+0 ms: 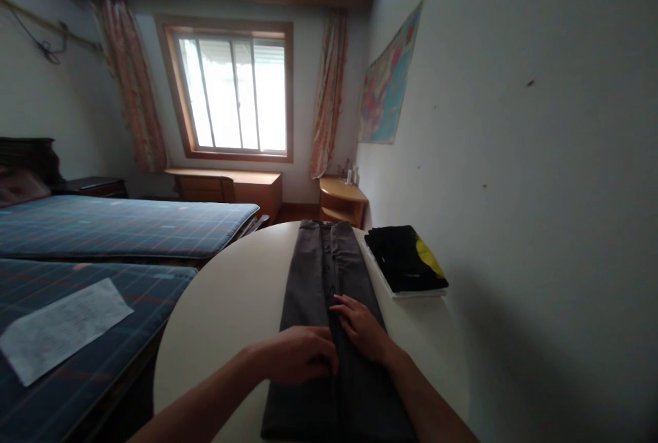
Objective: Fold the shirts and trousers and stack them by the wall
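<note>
A dark grey buttoned garment point(303, 306) lies in a long, narrow strip on the round white table point(221, 313). Its row of buttons runs down the middle of the far half. My left hand point(301, 354) is bent over that middle line, fingers curled and closed at the cloth edge; the fingertips are partly hidden. Just right of the line, my right hand point(362, 326) rests flat on the cloth with its fingers stretched out. To the right of the garment sits a folded black cloth stack point(401, 258) with a yellow patch and a white layer beneath.
A white wall point(539, 244) runs close along the table's right side. On the left are beds with blue plaid mattresses point(128, 223), a sheet of paper point(66, 326) on the nearer one. Behind the table stand a wooden desk point(257, 179) and a corner shelf point(342, 189).
</note>
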`<state>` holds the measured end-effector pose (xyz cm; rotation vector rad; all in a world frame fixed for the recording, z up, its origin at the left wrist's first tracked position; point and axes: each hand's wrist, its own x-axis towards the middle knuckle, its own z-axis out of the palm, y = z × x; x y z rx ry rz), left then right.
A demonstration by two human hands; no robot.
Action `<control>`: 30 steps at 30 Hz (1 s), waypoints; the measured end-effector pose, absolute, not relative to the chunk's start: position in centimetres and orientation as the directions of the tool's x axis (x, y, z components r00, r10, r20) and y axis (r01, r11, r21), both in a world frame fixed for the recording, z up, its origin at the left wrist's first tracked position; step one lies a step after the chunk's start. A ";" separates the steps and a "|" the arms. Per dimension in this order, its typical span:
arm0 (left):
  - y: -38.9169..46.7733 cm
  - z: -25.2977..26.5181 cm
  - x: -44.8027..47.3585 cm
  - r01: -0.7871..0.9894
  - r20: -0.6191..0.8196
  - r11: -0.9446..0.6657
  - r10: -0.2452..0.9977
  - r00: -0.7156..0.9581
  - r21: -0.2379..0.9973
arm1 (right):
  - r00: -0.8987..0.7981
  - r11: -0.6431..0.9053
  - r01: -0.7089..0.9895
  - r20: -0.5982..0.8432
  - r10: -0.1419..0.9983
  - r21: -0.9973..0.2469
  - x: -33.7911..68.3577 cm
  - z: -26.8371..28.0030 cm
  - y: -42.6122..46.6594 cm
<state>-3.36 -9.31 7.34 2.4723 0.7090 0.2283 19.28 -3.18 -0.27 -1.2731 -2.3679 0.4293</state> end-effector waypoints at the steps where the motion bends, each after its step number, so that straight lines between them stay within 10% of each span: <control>1: -9.3 7.1 -3.3 0.428 0.022 -0.715 0.526 0.850 0.553 | -0.494 0.531 0.717 0.208 0.844 -0.452 19.3 -0.3 -3.2; 30: -6.6 0.1 -3.8 0.245 0.079 -0.690 0.402 0.912 0.681 | -0.210 0.237 0.879 0.110 0.971 -0.414 12.0 -0.4 13.5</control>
